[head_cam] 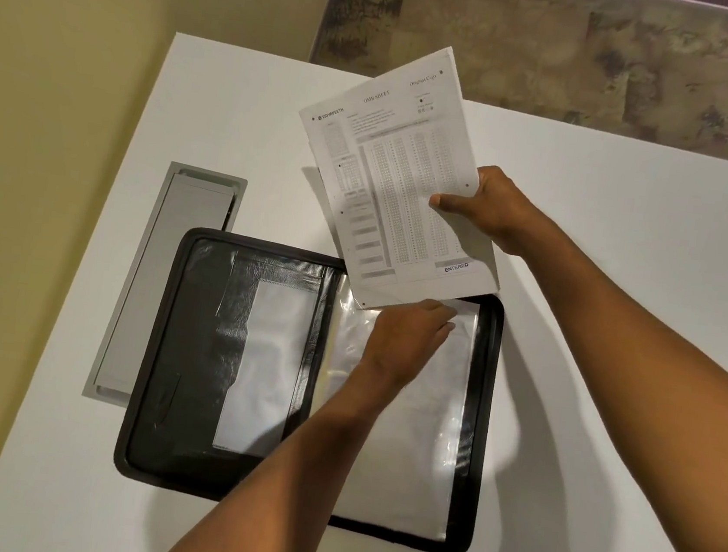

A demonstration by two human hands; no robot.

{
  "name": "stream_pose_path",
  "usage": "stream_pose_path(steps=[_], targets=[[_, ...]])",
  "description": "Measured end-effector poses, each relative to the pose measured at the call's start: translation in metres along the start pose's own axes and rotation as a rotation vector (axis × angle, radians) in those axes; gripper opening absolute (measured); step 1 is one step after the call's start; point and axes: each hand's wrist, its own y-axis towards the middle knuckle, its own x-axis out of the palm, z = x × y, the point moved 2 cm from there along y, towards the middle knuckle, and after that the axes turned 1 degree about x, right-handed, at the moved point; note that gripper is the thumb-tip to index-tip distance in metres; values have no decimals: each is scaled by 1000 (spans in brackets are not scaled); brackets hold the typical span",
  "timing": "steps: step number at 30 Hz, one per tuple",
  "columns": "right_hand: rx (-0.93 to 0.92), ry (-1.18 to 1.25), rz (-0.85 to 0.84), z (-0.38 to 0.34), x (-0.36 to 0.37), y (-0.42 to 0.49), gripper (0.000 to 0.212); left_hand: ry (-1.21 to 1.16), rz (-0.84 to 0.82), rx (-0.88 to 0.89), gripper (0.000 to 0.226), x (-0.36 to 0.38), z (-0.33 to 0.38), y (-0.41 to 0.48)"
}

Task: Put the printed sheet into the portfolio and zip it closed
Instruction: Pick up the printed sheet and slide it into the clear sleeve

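- The sheet is held in the air over the far side of the table, printed face toward the camera. Its long axis runs from far to near, with the far end leaning a little to the left.
- Its near short edge hangs just over the far rim of the portfolio's right half, directly above the sleeve.
- The right hand pinches the sheet at its right long edge, about midway along, thumb on the printed face and fingers hidden behind.
- From that grip the sleeve mouth lies nearer to the person and lower, so the move is likely a slide along the sheet's own length, after a small turn to square it with the sleeve.
- The left hand is the nearer one to the mouth. Its bent fingers rest on the sleeve's far edge, just under the sheet's corner. Whether they pinch a layer open I cannot tell.
- The portfolio lies flat and open, not yet zipped, with a white paper in its left pocket.
- A grey hatch is set into the table beside the portfolio's left edge.
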Motion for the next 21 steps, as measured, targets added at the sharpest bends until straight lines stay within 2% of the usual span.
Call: stream_pose_path(steps=[3, 6, 12, 17, 21], targets=[[34, 73, -6, 11, 2, 9, 38, 27, -10, 8, 22, 3, 14, 8], [81, 139, 2, 24, 3, 18, 38, 73, -64, -21, 10, 9, 26, 15], [146, 199, -12, 38, 4, 22, 40, 196, -149, -83, 11, 11, 42, 25], [145, 180, -27, 40, 8, 22, 38, 185, -237, -52, 30, 3, 63, 26], [139, 171, -37, 41, 11, 23, 35, 189, -260, -96, 25, 2, 67, 29]])
